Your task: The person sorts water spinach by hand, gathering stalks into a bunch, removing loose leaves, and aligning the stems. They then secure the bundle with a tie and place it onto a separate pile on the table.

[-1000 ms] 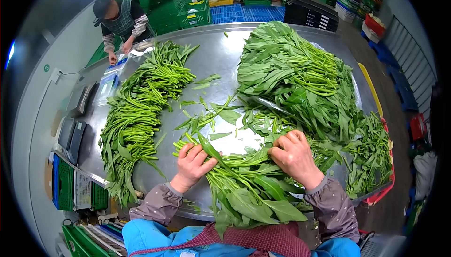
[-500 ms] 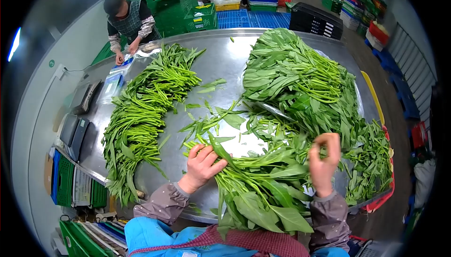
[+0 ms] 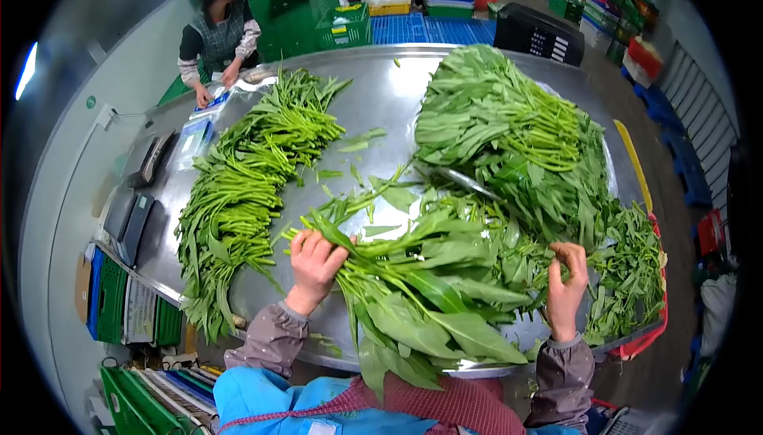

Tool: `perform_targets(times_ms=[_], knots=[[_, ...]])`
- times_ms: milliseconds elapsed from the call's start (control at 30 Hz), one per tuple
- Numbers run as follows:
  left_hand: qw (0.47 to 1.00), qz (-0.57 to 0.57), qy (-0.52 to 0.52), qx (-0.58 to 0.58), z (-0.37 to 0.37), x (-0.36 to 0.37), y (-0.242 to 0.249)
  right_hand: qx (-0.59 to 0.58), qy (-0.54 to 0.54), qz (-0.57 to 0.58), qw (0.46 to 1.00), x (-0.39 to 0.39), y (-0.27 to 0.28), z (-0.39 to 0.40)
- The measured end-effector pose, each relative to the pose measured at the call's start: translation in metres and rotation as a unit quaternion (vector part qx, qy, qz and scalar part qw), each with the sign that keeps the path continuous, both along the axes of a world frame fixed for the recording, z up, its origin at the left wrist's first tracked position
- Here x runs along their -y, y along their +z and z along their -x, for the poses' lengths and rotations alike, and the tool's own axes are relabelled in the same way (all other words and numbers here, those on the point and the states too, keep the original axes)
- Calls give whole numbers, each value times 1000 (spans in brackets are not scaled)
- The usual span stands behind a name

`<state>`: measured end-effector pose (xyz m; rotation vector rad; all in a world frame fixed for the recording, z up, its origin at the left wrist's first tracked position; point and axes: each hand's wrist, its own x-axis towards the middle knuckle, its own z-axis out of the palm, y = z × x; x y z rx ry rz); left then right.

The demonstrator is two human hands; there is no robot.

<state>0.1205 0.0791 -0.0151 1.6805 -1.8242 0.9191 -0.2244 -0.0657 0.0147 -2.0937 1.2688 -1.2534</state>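
My left hand [image 3: 315, 264] is closed around the stems of a bunch of water spinach [image 3: 421, 296]. Its long leaves fan out to the right and hang over the table's near edge. My right hand [image 3: 568, 284] is beside the leaf tips at the right, fingers curled with a gap between thumb and forefinger, and nothing shows in it. Loose stems and leaves lie between it and a big heap of water spinach [image 3: 501, 109]. On the left, a long row of water spinach [image 3: 246, 197] is laid with stems side by side.
The metal table [image 3: 377, 85] bears leaf scraps [image 3: 362, 139] in its middle. Scales [image 3: 127, 216] stand along the left edge. A co-worker [image 3: 222, 38] handles plastic bags [image 3: 195, 137] at the far left. A red crate [image 3: 648, 340] sits under the right edge; green crates [image 3: 111, 300] are lower left.
My left hand has moved left with the bunch, which is now spread more to the left. My right hand has come down slightly and its fingers have parted. The co-worker's head has lifted.
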Motion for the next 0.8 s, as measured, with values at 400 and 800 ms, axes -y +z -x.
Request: perform_targets(times_ms=[400, 800], knots=[[999, -27, 26, -18, -10, -12, -16, 8, 42, -45, 998, -10, -8, -8], [996, 6, 28, -82, -11, -12, -34, 7, 74, -65, 995, -15, -5, -26]])
